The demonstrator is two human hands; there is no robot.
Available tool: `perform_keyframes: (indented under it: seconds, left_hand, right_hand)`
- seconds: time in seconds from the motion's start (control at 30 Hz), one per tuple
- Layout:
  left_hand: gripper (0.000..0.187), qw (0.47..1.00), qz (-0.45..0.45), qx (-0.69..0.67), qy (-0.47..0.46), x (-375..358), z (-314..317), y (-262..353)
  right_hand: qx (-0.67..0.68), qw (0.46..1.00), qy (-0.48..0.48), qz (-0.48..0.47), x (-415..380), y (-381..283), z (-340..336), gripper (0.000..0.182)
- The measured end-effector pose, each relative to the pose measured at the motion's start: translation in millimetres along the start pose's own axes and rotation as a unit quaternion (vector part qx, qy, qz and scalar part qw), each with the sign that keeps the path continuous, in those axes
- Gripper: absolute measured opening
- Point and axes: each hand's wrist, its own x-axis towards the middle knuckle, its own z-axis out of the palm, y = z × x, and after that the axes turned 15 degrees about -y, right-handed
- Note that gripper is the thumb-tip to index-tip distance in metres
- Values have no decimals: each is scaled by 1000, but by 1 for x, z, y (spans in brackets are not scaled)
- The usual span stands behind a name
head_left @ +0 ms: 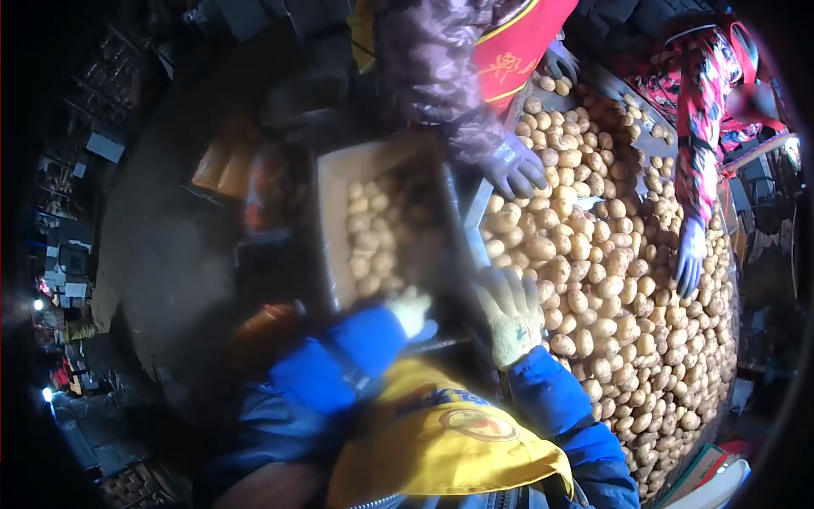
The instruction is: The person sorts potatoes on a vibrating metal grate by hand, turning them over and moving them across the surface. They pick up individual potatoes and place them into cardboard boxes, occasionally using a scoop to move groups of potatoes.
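My right hand (510,318), in a pale knitted glove, lies at the edge of a large heap of potatoes (593,288). Its fingers are stretched out and somewhat apart, right beside the nearest potatoes. My left hand (409,312), gloved as well, is at the near side of a cardboard box (333,212); motion smears its fingers. Inside that box, smaller potatoes (369,237) fill the lit part, while its right side lies in dark shadow.
Across from me, a person in a red apron (521,55) rests a gloved hand (515,167) on the potatoes. Another person's gloved hand (692,254) reaches in from the right. A metal rim (476,212) borders the heap. Blurred orange packages (225,170) lie left of the box.
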Motion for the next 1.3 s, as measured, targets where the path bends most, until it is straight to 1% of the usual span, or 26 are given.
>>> perform_keyframes:
  seconds: [0.03,0.07,0.1,0.17,0.2,0.23,0.27,0.33,0.37,0.43,0.47,0.5,0.57,0.6,0.63,0.67,0.77,0.8,0.87,0.93,1.03,1.1,1.13,1.2,1.27,1.3]
  left_hand:
    - [53,994,51,-6,92,1,22,-18]
    - [50,976,93,-193,33,-14,4,-22]
    - [47,918,131,-373,-30,-28,-19,-26]
    - [35,882,75,-460,-71,-50,-51,-30]
    - [30,853,75,-515,35,-52,-40,-41]
    - [27,794,30,-600,90,-56,-51,-40]
    - [25,674,74,-729,91,-68,-60,-38]
    - [26,784,113,-583,181,-57,-55,-54]
    - [29,870,77,-443,201,-56,-56,-56]
    - [31,926,28,-341,160,-40,-65,-51]
    - [33,948,4,-287,139,-28,-68,-50]
    - [33,962,27,-199,184,-9,-69,-54]
    - [34,959,79,-22,271,41,-65,-65]
    - [30,971,64,-2,228,57,-69,-67]
    - [28,981,51,20,184,74,-72,-69]
    - [31,978,39,144,147,92,-75,-79]
    - [42,980,-52,182,64,70,-105,-29]
    - [43,983,-72,158,51,70,-111,-21]
    - [52,982,-115,144,52,111,-94,-53]
    - [55,977,-98,180,58,132,-87,-72]
    - [35,969,-76,204,119,120,-90,-69]
    - [29,973,-85,166,133,114,-99,-70]
    - [28,989,-37,24,141,115,-92,-83]
    - [29,958,42,-253,129,107,-77,-112]
    - [33,856,80,-506,78,73,-81,-109]
    - [38,795,133,-586,83,53,-77,-97]
  right_hand:
    - [11,1000,-2,-4,-1,0,-2,45]
    - [-5,1000,18,-12,-4,1,1,43]
    - [-11,999,25,-26,-7,3,1,42]
    - [-21,998,36,-49,-9,7,-2,41]
    - [-15,998,13,-63,-11,12,-2,40]
    - [-9,997,45,-54,-20,11,-4,38]
    - [-3,996,77,-44,-30,6,-9,36]
    - [-2,995,99,-31,-50,-8,-43,27]
    - [8,992,125,-26,-62,-9,-47,26]
    - [27,983,179,-10,-88,-8,-54,25]
    - [36,989,144,-8,-103,-10,-70,29]
    - [14,983,182,-19,-120,5,-55,33]
    - [13,985,170,39,-151,4,-56,39]
    - [75,987,118,84,-169,4,-54,48]
    - [65,984,131,106,-182,9,-43,46]
    - [58,982,126,127,-194,9,-41,44]
    - [59,972,114,197,-212,-1,-44,40]
    - [65,967,111,221,-215,-4,-43,39]
    - [62,961,117,243,-219,-12,-43,37]
    - [66,957,129,251,-221,-14,-40,35]
    - [78,956,140,244,-222,-14,-36,33]
    - [69,958,138,240,-218,-14,-40,32]
    - [77,955,140,250,-218,-14,-38,32]
    - [94,949,144,265,-215,-13,-33,31]
    - [110,948,143,261,-208,-12,-32,30]
    - [118,948,142,258,-204,-12,-32,30]
